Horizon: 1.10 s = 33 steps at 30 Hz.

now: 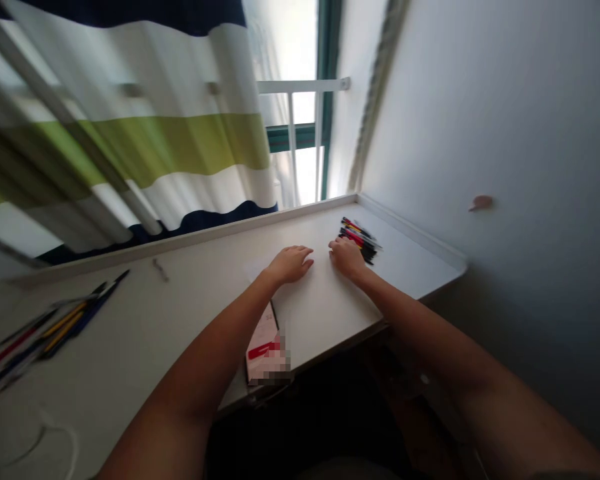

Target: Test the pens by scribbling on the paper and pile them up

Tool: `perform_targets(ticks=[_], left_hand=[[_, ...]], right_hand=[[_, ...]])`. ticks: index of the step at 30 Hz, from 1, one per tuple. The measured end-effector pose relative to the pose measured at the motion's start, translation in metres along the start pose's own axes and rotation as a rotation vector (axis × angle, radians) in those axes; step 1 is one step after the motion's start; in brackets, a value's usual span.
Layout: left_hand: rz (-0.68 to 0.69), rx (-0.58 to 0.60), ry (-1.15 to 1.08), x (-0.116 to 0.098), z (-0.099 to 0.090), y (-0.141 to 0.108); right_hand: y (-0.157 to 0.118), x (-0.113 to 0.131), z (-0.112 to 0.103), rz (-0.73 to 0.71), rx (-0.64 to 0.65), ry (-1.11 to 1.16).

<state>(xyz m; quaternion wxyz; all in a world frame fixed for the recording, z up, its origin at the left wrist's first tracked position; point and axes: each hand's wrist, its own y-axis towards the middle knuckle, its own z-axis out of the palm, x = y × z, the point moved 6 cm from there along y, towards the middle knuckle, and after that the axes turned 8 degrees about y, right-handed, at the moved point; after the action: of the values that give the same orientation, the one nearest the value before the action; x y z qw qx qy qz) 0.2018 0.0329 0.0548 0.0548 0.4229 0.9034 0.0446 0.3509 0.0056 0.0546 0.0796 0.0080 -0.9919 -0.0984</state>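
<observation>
My left hand (291, 263) hovers over or rests on the white desk (320, 313), its thumb apart from the fingers and nothing between them. Facing it is my right hand (347, 257), at the near left side of a bunch of pens (360, 235). Its fingers are curled; whether they hold a pen cannot be made out. Beneath my left forearm lies a pink box or booklet (265, 327) with a red mark, partly hidden by the arm. At the desk's left, more pens (65, 327) in blue, yellow and red are spread, blurred.
A raised rim (220, 232) runs along the desk's back. Behind it hang a striped curtain (180, 147) and a white railing (300, 87). A wall (430, 120) with a small pink hook (481, 202) stands at the right. A pale cable (73, 440) lies at the lower left.
</observation>
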Motion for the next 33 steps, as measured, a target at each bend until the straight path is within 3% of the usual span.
perform_targets(ticks=[3, 6, 8, 11, 13, 15, 18, 22, 30, 33], left_hand=[[-0.306, -0.126, -0.054, 0.073, -0.020, -0.081], [-0.649, -0.239, 0.014, 0.144, -0.041, -0.191], [-0.851, -0.269, 0.140, 0.178, -0.053, -0.268], [-1.087, -0.237, 0.317, 0.208, -0.063, -0.361], [-1.166, -0.188, 0.355, 0.220, -0.062, -0.401], [-1.193, -0.159, 0.338, 0.228, -0.057, -0.423], [-1.189, -0.158, 0.330, 0.235, -0.049, -0.437], [-1.186, -0.177, 0.313, 0.238, -0.045, -0.439], [-1.201, -0.160, 0.402, 0.244, -0.045, -0.435], [-1.178, -0.218, 0.393, 0.240, -0.047, -0.435]], right_hand=[[0.018, 0.099, 0.017, -0.305, 0.121, 0.147], [0.029, 0.227, 0.025, -0.621, 0.183, 0.238], [0.028, 0.310, 0.029, -0.792, 0.233, 0.272], [0.022, 0.415, 0.042, -0.955, 0.288, 0.265], [0.018, 0.466, 0.055, -1.014, 0.269, 0.239], [0.016, 0.504, 0.071, -1.068, 0.243, 0.220], [0.016, 0.538, 0.093, -1.131, 0.228, 0.200], [0.020, 0.554, 0.106, -1.200, 0.165, 0.145], [0.016, 0.543, 0.101, -1.361, 0.155, 0.100], [0.008, 0.532, 0.095, -1.421, 0.143, 0.113]])
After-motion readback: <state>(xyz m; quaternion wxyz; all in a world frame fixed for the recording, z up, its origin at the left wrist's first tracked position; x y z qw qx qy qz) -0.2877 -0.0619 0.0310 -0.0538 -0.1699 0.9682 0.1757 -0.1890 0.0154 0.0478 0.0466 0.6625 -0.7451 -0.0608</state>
